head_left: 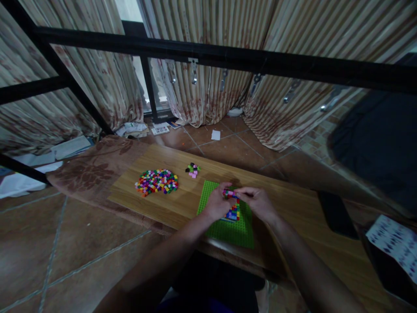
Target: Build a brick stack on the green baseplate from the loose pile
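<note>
A green studded baseplate (pixel 228 237) lies on the wooden board, partly covered by my hands. On it stands a small structure of multicoloured toy bricks (pixel 233 214), with blue, red, yellow and orange showing. My left hand (pixel 217 204) is closed around the left end of a short pink and magenta row of toy bricks (pixel 229 192) at the structure's far side. From the right, my right hand (pixel 256 201) pinches the row's other end between thumb and fingertips. Whether the row is attached to the structure below cannot be seen.
A large heap of mixed toy bricks (pixel 157 181) and a smaller pink, green and black cluster (pixel 193 170) lie left on the board (pixel 182 204). A black phone-like slab (pixel 337 214) rests at right, near a printed sheet (pixel 394 245). A black metal bar (pixel 208 54) crosses ahead.
</note>
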### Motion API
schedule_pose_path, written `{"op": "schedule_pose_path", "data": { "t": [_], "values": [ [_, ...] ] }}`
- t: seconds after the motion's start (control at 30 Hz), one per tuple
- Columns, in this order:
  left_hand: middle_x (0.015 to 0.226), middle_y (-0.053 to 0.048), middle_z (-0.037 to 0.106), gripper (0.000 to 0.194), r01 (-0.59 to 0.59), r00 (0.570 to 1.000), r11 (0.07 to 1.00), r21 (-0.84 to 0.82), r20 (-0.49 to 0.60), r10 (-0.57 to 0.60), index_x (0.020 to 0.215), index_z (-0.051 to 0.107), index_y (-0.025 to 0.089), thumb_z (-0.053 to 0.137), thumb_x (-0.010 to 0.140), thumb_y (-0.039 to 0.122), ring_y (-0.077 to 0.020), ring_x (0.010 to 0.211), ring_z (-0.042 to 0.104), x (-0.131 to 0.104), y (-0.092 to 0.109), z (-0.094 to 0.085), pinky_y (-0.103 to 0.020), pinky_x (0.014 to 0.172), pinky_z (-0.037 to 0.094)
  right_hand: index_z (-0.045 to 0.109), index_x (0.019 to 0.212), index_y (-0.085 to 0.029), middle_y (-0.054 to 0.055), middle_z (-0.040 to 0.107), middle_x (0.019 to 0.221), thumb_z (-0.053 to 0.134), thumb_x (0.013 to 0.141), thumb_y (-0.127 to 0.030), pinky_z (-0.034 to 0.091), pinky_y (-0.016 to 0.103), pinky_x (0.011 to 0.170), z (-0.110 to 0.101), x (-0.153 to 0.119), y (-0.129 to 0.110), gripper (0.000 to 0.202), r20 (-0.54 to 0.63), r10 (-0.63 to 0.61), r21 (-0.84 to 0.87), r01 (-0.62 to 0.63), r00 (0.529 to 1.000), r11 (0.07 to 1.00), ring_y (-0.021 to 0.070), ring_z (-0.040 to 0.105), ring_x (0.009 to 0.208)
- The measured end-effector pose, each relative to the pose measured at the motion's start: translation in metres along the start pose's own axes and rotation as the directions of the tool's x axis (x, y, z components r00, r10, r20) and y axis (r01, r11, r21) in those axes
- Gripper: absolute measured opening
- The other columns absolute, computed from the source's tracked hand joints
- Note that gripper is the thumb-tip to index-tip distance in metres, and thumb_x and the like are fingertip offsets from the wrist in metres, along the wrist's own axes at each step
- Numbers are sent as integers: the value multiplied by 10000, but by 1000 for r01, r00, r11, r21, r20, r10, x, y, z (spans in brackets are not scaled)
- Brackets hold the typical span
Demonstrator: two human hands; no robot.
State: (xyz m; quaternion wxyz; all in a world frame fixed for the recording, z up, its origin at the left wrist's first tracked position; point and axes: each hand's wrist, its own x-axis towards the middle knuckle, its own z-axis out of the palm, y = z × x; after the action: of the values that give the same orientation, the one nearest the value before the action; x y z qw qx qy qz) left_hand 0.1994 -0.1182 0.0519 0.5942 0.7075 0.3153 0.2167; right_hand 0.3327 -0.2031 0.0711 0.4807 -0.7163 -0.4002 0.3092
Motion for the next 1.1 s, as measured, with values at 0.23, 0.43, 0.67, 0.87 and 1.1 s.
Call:
{"op": "schedule_pose_path", "data": {
  "t": [0.23, 0.43, 0.67, 0.87, 1.1],
  "values": [
    [1069, -77, 642, 566, -25, 1000, 997, -69, -17, 24, 1256, 496, 145, 678, 723, 210, -177, 954, 611, 0, -1, -2, -345, 899, 476, 741, 953, -227, 41, 746, 965, 686, 727, -447, 492, 325, 782, 2, -6, 3, 320, -47, -7, 94, 11, 999, 996, 188, 670, 844],
    [1322, -114, 535, 557, -77, 979, 991, -111, -194, 55, 1313, 438, 197, 629, 809, 342, -214, 1230, 501, -25, -9, -38, -394, 1049, 388, 721, 982, -219, 60, 737, 943, 664, 752, -503, 494, 296, 649, -31, -46, 22, 370, -433, 80, 169, -7, 898, 986, 178, 646, 743],
    [1404, -123, 457, 679, -137, 987, 915, 380, -21, 156, 1407, 330, 212, 597, 802, 365, -271, 1296, 442, -98, -42, -66, -497, 1086, 363, 684, 1032, -210, 108, 683, 1118, 522, 860, -468, 462, 469, 934, -16, -139, 77, 350, -536, 11, -197, -137, 844, 971, 274, 625, 1044],
    [1472, -151, 375, 841, -179, 984, 722, 668, 103, 149, 1443, 297, 160, 668, 700, 293, -322, 1361, 351, -106, -46, -60, -519, 1112, 332, 508, 1330, -249, 98, 514, 1380, 545, 862, -420, 388, 499, 1022, 38, -160, 61, 500, -294, -223, -583, 11, 930, 813, 298, 477, 1245],
    [1459, -126, 405, 682, -285, 957, 654, 700, 169, 236, 1422, 337, 189, 583, 802, 332, -286, 1379, 337, -87, -41, -63, -509, 1118, 330, 535, 1312, -249, 100, 527, 1363, 503, 891, -372, 379, 492, 1013, 45, -143, 61, 440, -265, -272, -675, 24, 925, 737, 302, 472, 1239]
  ]
}}
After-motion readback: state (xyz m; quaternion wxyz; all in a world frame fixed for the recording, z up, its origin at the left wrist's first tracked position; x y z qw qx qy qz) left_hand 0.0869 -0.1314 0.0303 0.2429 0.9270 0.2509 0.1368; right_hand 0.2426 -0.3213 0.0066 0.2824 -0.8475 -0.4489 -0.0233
